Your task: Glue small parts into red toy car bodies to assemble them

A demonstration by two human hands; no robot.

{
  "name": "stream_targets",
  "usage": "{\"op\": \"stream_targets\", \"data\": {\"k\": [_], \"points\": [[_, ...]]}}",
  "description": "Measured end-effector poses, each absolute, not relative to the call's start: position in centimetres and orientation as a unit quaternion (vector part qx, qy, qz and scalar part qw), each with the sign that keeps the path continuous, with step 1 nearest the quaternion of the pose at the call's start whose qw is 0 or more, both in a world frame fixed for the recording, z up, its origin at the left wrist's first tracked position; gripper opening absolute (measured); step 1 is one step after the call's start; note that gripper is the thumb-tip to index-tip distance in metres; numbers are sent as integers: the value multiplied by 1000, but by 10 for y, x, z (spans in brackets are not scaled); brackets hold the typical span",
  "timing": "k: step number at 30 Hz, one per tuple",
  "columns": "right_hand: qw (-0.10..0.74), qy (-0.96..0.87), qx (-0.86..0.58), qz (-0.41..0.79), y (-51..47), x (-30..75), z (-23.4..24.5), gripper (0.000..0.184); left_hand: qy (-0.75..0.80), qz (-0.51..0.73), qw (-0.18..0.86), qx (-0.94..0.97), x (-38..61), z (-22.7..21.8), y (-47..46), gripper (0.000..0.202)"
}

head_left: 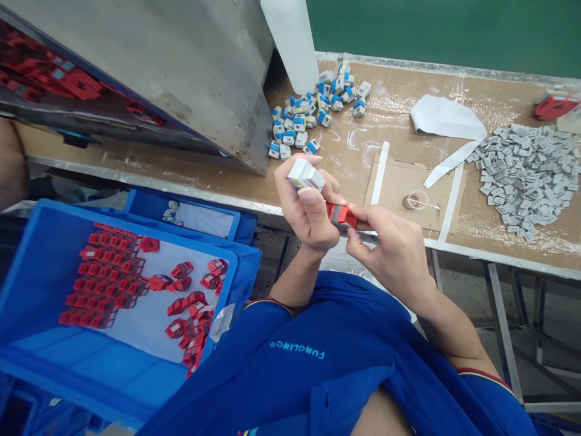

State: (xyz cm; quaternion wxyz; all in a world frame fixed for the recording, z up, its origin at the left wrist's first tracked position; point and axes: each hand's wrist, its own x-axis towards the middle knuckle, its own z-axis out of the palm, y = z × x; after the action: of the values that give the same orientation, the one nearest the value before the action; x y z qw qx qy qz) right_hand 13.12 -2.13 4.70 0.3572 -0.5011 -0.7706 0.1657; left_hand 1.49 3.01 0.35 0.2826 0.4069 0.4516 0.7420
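Cardboard-lined bench (390, 130) lay ahead. Off its near edge, my left hand (308, 209) gripped a white block (305, 174) at the fingertips. My right hand (390, 254) pinched a red component (341, 215) shut against the left thumb, long axis running hand to hand.

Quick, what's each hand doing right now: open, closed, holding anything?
Left hand: closed on a white block, also steadying the red part.
Right hand: closed, pinching the red part.

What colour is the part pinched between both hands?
The part is red with grey; head view shows it best.
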Motion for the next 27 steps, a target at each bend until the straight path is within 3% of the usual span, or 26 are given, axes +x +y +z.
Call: {"op": "stream_targets", "data": {"k": [10, 22, 27], "points": [[317, -727, -497, 351, -8, 136, 59, 23, 451, 682, 364, 446, 1, 7, 36, 53], [288, -739, -517, 324, -10, 136, 53, 23, 449, 680, 376, 440, 3, 5, 36, 54], [353, -741, -495, 286, -13, 132, 44, 29, 452, 716, 339, 410, 8, 3, 37, 54]]}}
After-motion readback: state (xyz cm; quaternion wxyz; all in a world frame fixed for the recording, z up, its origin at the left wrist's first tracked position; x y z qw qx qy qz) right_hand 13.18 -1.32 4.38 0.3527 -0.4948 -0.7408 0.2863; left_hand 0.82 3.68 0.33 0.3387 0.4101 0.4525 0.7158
